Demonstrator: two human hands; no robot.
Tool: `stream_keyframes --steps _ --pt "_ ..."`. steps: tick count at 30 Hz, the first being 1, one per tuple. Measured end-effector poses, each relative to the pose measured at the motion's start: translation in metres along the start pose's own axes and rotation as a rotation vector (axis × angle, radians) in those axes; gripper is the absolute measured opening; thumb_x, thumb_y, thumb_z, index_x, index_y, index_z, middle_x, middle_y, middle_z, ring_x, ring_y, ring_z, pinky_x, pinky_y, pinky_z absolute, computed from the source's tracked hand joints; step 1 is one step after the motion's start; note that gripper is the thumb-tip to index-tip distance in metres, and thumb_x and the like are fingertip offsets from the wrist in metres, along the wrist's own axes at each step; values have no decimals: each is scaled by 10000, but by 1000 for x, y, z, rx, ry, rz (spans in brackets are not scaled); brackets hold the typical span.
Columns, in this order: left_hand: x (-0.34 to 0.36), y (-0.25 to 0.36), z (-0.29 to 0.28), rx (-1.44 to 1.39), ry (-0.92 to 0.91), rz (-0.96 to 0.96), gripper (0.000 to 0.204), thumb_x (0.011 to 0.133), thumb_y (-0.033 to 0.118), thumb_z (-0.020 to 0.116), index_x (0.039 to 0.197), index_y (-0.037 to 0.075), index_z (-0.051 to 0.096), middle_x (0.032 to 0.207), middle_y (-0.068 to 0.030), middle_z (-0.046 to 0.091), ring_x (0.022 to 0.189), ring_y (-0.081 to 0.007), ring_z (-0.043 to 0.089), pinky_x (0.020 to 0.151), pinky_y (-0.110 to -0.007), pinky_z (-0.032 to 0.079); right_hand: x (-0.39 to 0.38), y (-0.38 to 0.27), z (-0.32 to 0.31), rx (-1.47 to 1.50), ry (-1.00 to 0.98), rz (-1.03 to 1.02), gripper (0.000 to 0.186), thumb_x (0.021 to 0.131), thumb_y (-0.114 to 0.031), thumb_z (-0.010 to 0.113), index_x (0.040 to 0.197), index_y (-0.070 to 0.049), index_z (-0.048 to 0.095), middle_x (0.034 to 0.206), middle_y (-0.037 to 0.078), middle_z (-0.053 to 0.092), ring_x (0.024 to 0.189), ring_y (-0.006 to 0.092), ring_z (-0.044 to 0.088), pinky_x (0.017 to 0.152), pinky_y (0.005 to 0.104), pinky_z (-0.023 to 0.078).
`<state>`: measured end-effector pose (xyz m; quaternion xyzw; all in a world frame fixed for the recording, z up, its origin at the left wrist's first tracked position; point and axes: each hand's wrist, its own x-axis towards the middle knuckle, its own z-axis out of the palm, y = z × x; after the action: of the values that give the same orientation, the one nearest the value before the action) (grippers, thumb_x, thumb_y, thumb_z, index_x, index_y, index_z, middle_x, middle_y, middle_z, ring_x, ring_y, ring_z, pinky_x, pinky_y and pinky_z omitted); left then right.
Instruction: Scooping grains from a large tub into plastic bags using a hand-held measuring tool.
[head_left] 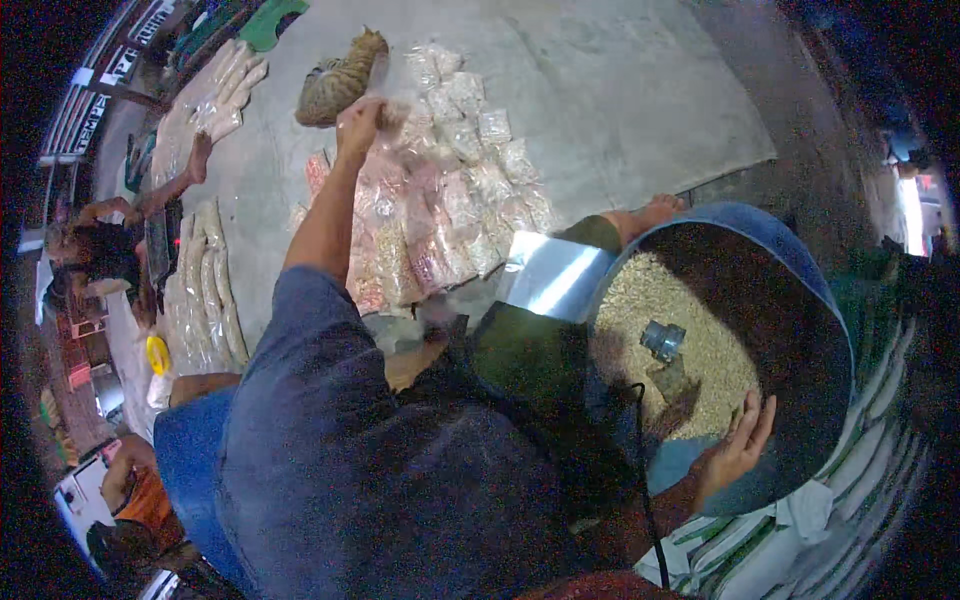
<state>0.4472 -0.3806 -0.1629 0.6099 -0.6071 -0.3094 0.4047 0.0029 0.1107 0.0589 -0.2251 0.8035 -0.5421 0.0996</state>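
Note:
My left hand (pixel 362 122) is raised over the packed bags, closed on what looks like a small blurred plastic bag (pixel 393 118). Many clear bags (pixel 440 235) of pale and pinkish contents lie on the grey mat (pixel 660 80). To my right stands a blue drum (pixel 822 290) of beige pellets (pixel 640 290), with a clear scoop-like container (pixel 663 342) resting in them. My right hand (pixel 740 440) is inside the drum's lower side, fingers loosely bent and apart. A stack of empty clear plastic bags (pixel 555 275) lies by my leg, left of the drum.
A tabby cat (pixel 335 90) lies beyond the bags. At left, another person (pixel 95 250) is beside long filled bags (pixel 205 290); a further person (pixel 140 510) is at lower left. White sacks (pixel 805 530) lie beneath the drum at lower right.

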Motion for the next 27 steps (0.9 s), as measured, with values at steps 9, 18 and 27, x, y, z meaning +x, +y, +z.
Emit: stream_keyframes --steps 9,18,27 --pt "65 -179 6 1209 -300 308 369 845 374 549 989 43 630 951 -201 655 900 -335 638 796 -431 500 -5 -2 33 -100 -113 13 434 962 -206 507 1336 6 442 1266 172 541 1163 234 526 979 354 393" --pt "-144 19 98 -128 -1152 -494 509 863 514 549 1103 71 624 905 -58 660 774 -158 631 677 -285 515 24 26 81 -319 -365 19 305 906 -128 589 1166 30 593 1095 111 640 989 158 585 889 281 446" --pt "-233 182 86 -456 -947 -532 285 809 167 713 1026 2 631 902 -53 667 740 -106 613 648 -252 484 8 32 218 -178 -1002 -626 339 743 -178 737 1040 -32 666 801 133 605 728 265 596 648 352 480"
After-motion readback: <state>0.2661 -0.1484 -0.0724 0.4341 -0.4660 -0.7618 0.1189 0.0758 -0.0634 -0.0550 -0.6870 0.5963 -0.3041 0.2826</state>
